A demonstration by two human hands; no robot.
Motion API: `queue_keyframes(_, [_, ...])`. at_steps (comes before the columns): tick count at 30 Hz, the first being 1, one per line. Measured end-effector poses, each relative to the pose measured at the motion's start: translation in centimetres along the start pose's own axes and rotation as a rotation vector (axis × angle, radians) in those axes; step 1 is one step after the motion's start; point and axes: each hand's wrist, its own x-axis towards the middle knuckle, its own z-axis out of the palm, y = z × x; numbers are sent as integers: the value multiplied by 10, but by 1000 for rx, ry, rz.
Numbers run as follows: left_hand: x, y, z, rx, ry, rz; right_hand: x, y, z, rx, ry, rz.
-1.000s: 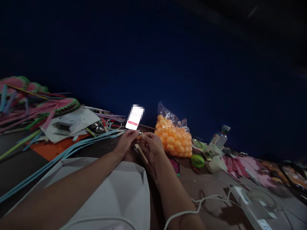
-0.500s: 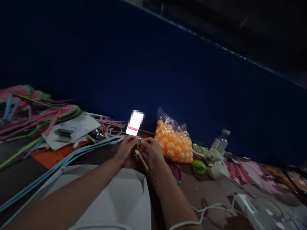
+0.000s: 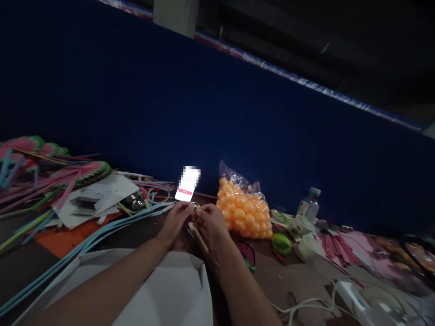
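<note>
As the head view tips upward, I get more of the blue partition (image 3: 204, 104) on my monitor, its striped top trim (image 3: 282, 74) and a pale pillar (image 3: 175, 16) now showing at twelve o'clock. Everything on the table (image 3: 272, 280) sits lower in the frame than a second ago, yet the hands keep the same pose against their neighbours. I take that as a move of the head, with the close fingertip work no further along that I can make out.

The left hand (image 3: 174, 222) and the right hand (image 3: 212, 222) meet at the centre, both closed in a pinch on a small shiny piece (image 3: 195, 207) between the fingertips (too small, from where I sit, for me to name it). From that piece, a lit phone (image 3: 186, 190) stands just beyond at about twelve, a clear bag of orange balls (image 3: 243, 210) sits near at three, and silver balls (image 3: 136, 203) lie at nine. A wooden stick (image 3: 199, 239) runs off toward five, partly behind the right forearm.
</note>
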Motion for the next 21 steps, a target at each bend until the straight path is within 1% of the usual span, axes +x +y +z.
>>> queue_keyframes(5, [2,-4,1,-30,26,-21,7,7,-2,-85,0,-42])
queue_keyframes(7, [4,-5,1,-41,50,-17,5,5,-1,-173,14,-67])
queue_keyframes(8, [4,-6,1,-41,71,-16,2,2,-1,-255,22,-90])
queue_keyframes(10, [6,-8,-2,-28,115,-14,-6,-5,0,-509,36,-179])
queue_keyframes(12, [9,-9,-5,1,158,-10,-17,-14,1,-853,50,-299])
queue_keyframes(13, [10,-10,-7,14,183,-5,-22,-17,1,-1036,53,-325])
queue_keyframes(15, [14,-11,-9,16,233,0,-32,-22,2,-1372,25,-274])
queue_keyframes(17, [16,-11,-10,-41,256,-6,-40,-21,1,-1610,-52,-185])
queue_keyframes(19, [17,-10,-9,-107,247,-12,-46,-16,-2,-1733,-139,-137])
queue_keyframes(21, [16,-8,-7,-154,253,-7,-52,-9,-7,-1772,-160,-122])
